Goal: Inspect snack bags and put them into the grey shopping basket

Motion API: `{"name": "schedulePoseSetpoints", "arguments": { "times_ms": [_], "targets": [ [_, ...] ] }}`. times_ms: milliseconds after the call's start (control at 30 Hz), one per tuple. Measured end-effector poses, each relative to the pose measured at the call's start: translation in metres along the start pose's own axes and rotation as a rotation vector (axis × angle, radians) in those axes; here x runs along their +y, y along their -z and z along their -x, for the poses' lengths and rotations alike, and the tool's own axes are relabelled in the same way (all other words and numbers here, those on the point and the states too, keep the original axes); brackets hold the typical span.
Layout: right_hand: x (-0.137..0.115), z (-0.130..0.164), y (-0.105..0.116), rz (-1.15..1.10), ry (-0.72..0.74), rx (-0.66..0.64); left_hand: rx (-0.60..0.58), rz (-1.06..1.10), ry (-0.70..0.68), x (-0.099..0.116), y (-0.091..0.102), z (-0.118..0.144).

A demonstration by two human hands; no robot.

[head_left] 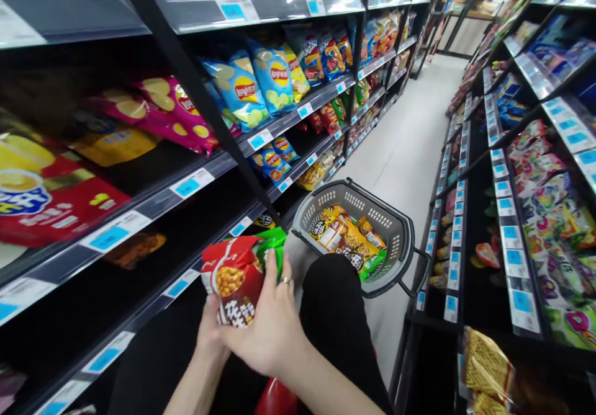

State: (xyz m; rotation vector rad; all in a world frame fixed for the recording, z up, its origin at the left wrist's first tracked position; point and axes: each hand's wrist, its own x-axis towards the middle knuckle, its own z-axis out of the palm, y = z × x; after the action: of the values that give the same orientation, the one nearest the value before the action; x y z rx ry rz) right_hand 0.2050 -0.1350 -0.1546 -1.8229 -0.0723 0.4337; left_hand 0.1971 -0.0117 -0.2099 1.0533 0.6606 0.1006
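Observation:
My two hands hold snack packets low in the aisle, next to the left shelving. My right hand [267, 322], with a ring on one finger, wraps over a red snack bag [233, 278] and a green bag [272, 244] behind it. Under the red bag, my left hand [208, 334] grips it from below; only part of that hand shows. Just beyond the bags stands a grey shopping basket [400, 235] on the floor, holding several yellow and green snack packets [347, 235]. My black-clad knee [333, 297] is between hands and basket.
Black shelves line both sides of a narrow aisle. The left shelves carry chip bags [254, 86] in blue, pink and red, with blue price labels [189, 185]. The right shelves [512, 241] hold colourful sweets. The pale floor [410, 136] runs on ahead.

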Motion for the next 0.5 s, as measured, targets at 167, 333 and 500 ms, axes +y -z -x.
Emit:
{"name": "schedulePoseSetpoints", "arguments": {
  "times_ms": [167, 333, 500],
  "targets": [
    [-0.010, 0.009, 0.051, -0.167, 0.192, 0.158, -0.264, -0.162, 0.083, 0.018, -0.030, 0.000],
    [0.025, 0.001, 0.082, -0.758, 0.049, 0.228, -0.340, -0.281, 0.000, 0.013, -0.066, -0.025],
    [0.141, -0.048, 0.135, -0.927, -0.191, 0.709, -0.164, -0.384, -0.106, 0.004, -0.080, -0.032]
  ]
}}
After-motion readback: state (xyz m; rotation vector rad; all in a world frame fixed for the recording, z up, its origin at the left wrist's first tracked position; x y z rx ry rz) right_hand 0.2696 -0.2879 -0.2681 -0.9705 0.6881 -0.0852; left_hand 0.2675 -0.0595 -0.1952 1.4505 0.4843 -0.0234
